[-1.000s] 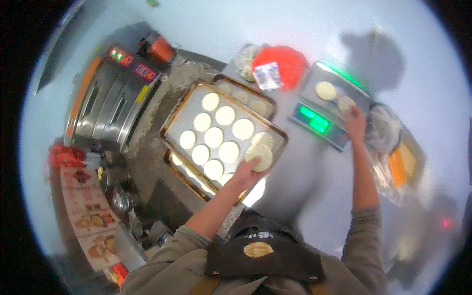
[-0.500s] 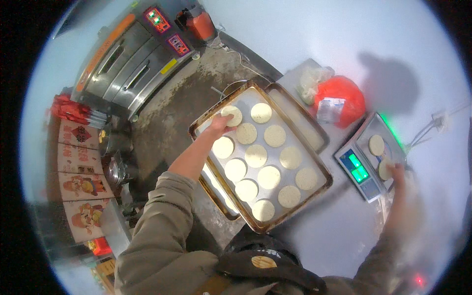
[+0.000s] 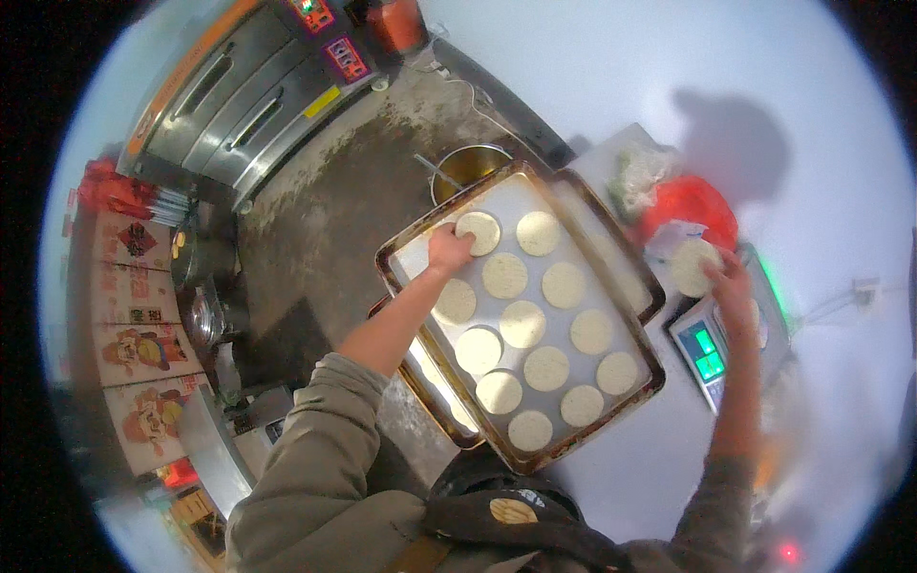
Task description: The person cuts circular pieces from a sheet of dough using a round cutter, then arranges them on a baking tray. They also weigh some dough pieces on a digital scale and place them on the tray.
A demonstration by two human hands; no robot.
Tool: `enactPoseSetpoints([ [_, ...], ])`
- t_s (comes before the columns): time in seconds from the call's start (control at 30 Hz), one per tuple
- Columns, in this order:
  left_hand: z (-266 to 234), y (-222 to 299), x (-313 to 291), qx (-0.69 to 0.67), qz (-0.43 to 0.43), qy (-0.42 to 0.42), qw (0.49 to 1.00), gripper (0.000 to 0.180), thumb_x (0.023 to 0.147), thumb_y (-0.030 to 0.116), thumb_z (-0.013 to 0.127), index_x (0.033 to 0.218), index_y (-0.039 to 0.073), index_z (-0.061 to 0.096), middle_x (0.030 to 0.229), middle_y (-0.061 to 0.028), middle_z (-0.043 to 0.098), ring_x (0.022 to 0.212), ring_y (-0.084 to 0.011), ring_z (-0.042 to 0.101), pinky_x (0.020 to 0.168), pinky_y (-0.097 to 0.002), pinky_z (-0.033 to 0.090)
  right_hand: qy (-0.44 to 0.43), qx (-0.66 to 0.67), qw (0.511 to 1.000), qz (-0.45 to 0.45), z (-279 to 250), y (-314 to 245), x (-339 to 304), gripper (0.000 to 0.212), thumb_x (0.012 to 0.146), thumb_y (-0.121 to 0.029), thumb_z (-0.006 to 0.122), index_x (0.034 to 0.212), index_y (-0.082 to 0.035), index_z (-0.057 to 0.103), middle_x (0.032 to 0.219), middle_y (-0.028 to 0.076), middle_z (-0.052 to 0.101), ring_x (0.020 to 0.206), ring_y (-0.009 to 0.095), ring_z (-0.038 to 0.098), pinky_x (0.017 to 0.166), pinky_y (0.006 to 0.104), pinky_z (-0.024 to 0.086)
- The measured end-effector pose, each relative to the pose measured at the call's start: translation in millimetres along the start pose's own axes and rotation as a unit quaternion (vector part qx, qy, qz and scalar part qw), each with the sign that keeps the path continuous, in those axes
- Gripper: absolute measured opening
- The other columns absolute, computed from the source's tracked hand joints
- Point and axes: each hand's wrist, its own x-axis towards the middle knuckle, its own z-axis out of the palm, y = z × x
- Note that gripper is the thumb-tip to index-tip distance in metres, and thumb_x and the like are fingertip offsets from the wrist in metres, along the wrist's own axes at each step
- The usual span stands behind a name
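Note:
My right hand grips a pale flat dough round by its edge, lifted above the corner of a digital scale with a lit green display. Another round on the scale is partly hidden behind that hand. At the upper left of a baking tray, my left hand pinches the edge of a speckled dough round that lies on the tray. Several more rounds are spread in staggered rows over the tray.
Under the top tray, another tray shows at the right. A red plastic bag sits beyond the scale. A pot with a handle stands behind the trays, and a steel deck oven is at the far left.
My right hand has lifted a dough round off the scale and moved it up and leftward. My left hand stays at the same round. The whole view has shifted slightly.

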Motion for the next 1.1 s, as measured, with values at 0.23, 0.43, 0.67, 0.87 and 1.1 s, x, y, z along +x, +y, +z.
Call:
enactPoseSetpoints([
  [0.23, -15, -4, -9, 0.067, 0.061, 0.050, 0.995, 0.045, 0.078, 0.018, 0.072, 0.120, 0.004, 0.069, 0.102, -0.0154, 0.077, 0.096, -0.0300, 0.074, 0.088, -0.0409, 0.056, -0.067, 0.095, 0.993, 0.016, 293, -56, 62, 0.040, 0.088, -0.017, 0.080, 0.120, 0.004, 0.068, 0.108, 0.011, 0.073, 0.097, 0.018, 0.068, 0.087, 0.0317, 0.053],
  [0.43, -12, -6, -10, 0.042, 0.051, 0.074, 0.995, 0.044, 0.078, 0.017, 0.074, 0.120, 0.004, 0.068, 0.098, -0.0142, 0.077, 0.096, -0.0308, 0.073, 0.088, -0.0409, 0.056, 0.001, 0.008, 1.000, 0.002, 390, -21, 107, 0.041, 0.083, -0.017, 0.082, 0.115, 0.003, 0.068, 0.110, 0.016, 0.074, 0.101, 0.022, 0.070, 0.091, 0.0342, 0.053],
  [0.67, -11, -7, -14, 0.034, 0.029, 0.079, 0.996, 0.040, 0.078, 0.016, 0.073, 0.116, 0.004, 0.068, 0.100, -0.0140, 0.076, 0.097, -0.0305, 0.072, 0.088, -0.0414, 0.056, -0.020, -0.212, 0.950, -0.229, 386, -5, 114, 0.049, 0.088, -0.021, 0.072, 0.131, -0.001, 0.058, 0.125, 0.022, 0.065, 0.116, 0.038, 0.064, 0.098, 0.0460, 0.051],
  [0.87, -8, -11, -15, 0.044, 0.022, 0.087, 0.995, 0.040, 0.078, 0.016, 0.073, 0.116, 0.004, 0.068, 0.100, -0.0139, 0.076, 0.097, -0.0301, 0.073, 0.088, -0.0406, 0.057, -0.091, -0.350, 0.907, -0.215, 345, -24, 73, 0.049, 0.088, -0.017, 0.069, 0.134, -0.005, 0.055, 0.128, 0.021, 0.060, 0.120, 0.040, 0.059, 0.100, 0.0502, 0.049],
  [1.1, -6, -8, -18, 0.054, 0.027, 0.103, 0.993, 0.039, 0.079, 0.017, 0.072, 0.116, 0.006, 0.069, 0.102, -0.0130, 0.076, 0.099, -0.0305, 0.072, 0.089, -0.0414, 0.056, -0.128, -0.345, 0.894, -0.255, 331, -23, 66, 0.040, 0.087, -0.015, 0.067, 0.125, -0.003, 0.064, 0.127, 0.022, 0.062, 0.122, 0.039, 0.058, 0.104, 0.0479, 0.047],
])
